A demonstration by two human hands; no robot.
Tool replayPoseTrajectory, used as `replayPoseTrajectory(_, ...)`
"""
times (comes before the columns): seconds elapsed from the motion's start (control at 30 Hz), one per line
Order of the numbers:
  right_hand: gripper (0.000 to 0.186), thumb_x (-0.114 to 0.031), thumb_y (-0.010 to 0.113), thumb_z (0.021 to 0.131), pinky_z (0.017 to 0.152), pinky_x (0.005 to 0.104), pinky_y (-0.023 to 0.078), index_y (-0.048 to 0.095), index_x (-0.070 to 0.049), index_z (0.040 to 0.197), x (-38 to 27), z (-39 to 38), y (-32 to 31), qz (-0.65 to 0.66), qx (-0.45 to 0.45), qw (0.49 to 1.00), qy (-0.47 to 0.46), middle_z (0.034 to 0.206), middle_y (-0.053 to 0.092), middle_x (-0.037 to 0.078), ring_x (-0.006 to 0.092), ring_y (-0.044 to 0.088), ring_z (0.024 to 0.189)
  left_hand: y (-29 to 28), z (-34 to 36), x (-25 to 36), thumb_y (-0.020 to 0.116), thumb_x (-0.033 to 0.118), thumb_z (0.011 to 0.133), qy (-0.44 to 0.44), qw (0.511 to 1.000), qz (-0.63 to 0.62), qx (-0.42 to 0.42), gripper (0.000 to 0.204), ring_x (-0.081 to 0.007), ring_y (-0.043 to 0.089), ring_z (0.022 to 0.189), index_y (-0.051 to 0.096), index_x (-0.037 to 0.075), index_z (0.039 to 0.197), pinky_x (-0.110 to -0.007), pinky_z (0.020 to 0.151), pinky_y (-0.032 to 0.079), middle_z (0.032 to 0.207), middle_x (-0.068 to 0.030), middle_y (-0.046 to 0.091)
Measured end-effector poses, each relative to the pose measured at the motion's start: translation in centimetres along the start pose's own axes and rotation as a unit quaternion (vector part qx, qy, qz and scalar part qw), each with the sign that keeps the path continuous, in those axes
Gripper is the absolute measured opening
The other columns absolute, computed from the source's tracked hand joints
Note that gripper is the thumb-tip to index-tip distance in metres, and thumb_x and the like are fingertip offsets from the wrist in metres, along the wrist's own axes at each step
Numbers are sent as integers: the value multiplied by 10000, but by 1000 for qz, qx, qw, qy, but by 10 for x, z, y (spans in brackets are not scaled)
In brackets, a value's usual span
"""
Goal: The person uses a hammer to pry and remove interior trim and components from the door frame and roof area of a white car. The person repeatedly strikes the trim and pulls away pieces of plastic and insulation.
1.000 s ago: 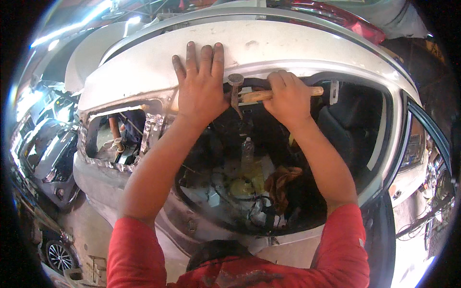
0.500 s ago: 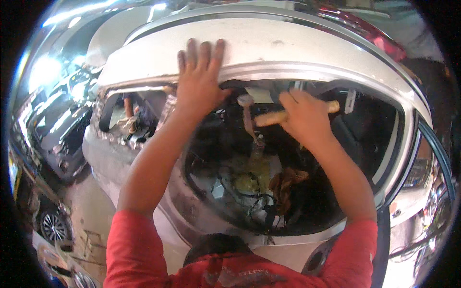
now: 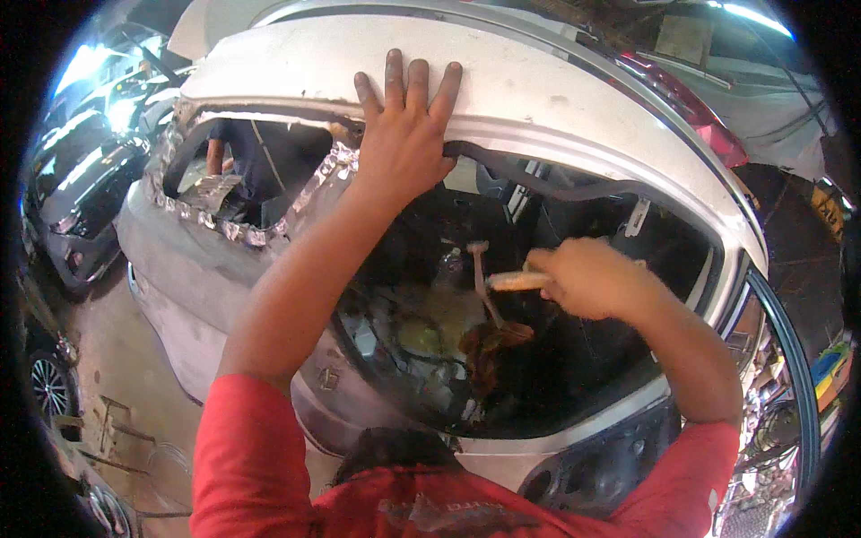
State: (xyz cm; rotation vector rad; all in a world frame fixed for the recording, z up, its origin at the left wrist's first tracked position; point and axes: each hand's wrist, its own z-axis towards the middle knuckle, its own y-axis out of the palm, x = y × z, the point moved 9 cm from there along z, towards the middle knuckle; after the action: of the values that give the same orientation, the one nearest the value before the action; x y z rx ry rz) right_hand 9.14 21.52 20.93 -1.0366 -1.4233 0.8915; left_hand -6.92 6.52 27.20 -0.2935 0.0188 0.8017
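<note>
My left hand lies on the white car's roof with its fingers spread. Its thumb rests by the upper edge of the door opening. Closed around a hammer's pale wooden handle, my right hand hangs over that opening. The body hammer has a long, narrow head that points left of my fist, apart from the roof edge. A dark seal strip sags loose along the top of the opening. Inside the car, brown cloth-like material and wiring show dimly.
To the left is a smaller window opening with ragged, crumpled metal along its rim. Another person's arm shows through it. A door frame stands at the right. A dark car and a wheel are at far left.
My right hand has brought the hammer down toward me, away from the roof edge. My left hand stays on the roof. The whole view has shifted somewhat.
</note>
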Motion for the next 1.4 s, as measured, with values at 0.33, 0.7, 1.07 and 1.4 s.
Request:
replayPoseTrajectory(0.33,207,-181,752,914,901,584,593,749,-50,1074,37,-25,-2,85,26,996,11,986,772,255,477,753,993,33,41,87,944,471,723,145,989,38,17,1219,-440,311,1633,340,46,1693,-775,1248,286,1636,-210,471)
replayPoseTrajectory(0.7,724,-250,852,868,807,519,633,579,-173,1534,174,-72,-8,-149,411,874,212,1426,624,182,405,768,954,27,56,99,1026,483,599,102,994,27,-38,1302,-381,412,1557,381,113,1668,-757,1193,378,1591,-129,496)
replayPoseTrajectory(1.07,549,-222,876,805,846,461,630,653,-111,1295,197,-42,-2,-145,550,812,133,1328,638,145,355,741,1044,39,62,114,967,518,708,62,994,48,-76,1281,-397,290,1650,312,56,1708,-832,1205,287,1692,-138,421)
replayPoseTrajectory(1.4,592,-208,884,813,823,455,629,692,-153,1371,194,-51,19,-120,608,782,71,1294,671,107,327,744,1032,47,67,165,1029,421,620,108,994,-10,-27,1324,-405,305,1644,336,40,1682,-780,1244,277,1660,-174,452)
